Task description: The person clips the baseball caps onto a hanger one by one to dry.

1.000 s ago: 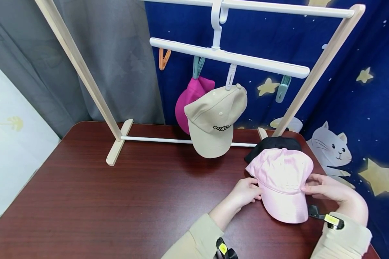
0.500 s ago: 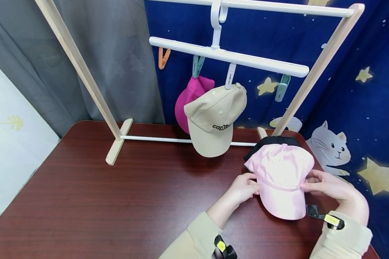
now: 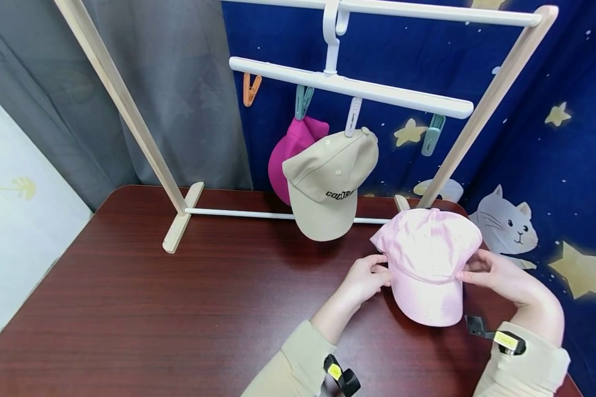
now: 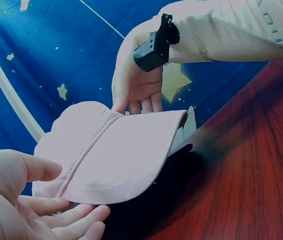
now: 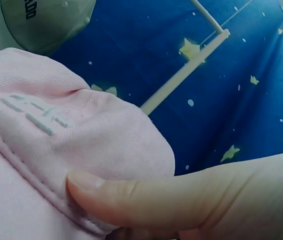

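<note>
A pink baseball cap [image 3: 429,253] is held between both hands at the right of the table, brim toward me. The left hand [image 3: 361,280] pinches its left edge; in the left wrist view the thumb lies above the brim and the fingers [image 4: 76,215] reach under it. At the opposite edge, the right hand [image 3: 504,278] grips the cap with its thumb [image 5: 101,192] pressed on the front and its other fingers mostly hidden behind. Pale stitched lettering [image 5: 36,114] shows on the cap's front. The black cap behind is almost fully covered by the pink one.
A white hanger [image 3: 352,87] hangs from a wooden rack [image 3: 491,105]. A beige cap [image 3: 328,184] and a magenta cap [image 3: 283,165] hang from its clips. An orange clip [image 3: 250,90] and a teal clip [image 3: 432,135] hold nothing. Dark red table [image 3: 203,320] below.
Both hands have raised the pink cap, shifting it up and slightly left in the head view. It now hides nearly all of the black cap that showed behind it.
</note>
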Tool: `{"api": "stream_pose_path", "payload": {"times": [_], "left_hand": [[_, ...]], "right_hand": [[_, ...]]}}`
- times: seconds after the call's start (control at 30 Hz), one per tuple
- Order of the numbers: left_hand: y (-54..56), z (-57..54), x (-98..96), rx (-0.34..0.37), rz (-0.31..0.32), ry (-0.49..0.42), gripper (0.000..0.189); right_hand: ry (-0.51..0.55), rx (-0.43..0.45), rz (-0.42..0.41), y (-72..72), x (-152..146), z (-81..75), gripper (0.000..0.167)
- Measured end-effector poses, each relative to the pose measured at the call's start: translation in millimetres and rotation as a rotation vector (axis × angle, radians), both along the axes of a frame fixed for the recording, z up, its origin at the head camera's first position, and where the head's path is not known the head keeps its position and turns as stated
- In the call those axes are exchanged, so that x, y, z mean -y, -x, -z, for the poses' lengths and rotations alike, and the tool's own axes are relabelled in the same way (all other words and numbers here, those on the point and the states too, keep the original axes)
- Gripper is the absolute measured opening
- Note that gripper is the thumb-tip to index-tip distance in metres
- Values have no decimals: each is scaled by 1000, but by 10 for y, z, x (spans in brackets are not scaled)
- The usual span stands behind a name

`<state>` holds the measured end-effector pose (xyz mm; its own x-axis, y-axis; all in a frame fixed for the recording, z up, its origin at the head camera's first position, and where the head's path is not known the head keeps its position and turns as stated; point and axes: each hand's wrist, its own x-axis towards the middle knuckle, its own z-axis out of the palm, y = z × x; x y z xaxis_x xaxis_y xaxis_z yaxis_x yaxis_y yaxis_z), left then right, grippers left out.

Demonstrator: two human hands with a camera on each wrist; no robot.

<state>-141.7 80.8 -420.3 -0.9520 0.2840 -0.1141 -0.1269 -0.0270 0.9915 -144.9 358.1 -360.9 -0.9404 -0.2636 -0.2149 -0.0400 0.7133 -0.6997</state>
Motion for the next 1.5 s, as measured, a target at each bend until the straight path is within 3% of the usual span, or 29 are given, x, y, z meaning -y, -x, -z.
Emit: {"api": "stream_pose_path", "payload": {"times": [0.57, 1.07, 1.5], "left_hand": [[29, -131, 127, -73, -14, 19, 43], [58, -145, 132, -125, -71, 17, 42], [86, -198, 169, -185, -103, 1, 36]], "right_hand": [[9, -51, 34, 36, 133, -106, 61], [-51, -108, 88, 19, 196, -129, 61], [-13, -164, 86, 6, 237, -154, 59]]}}
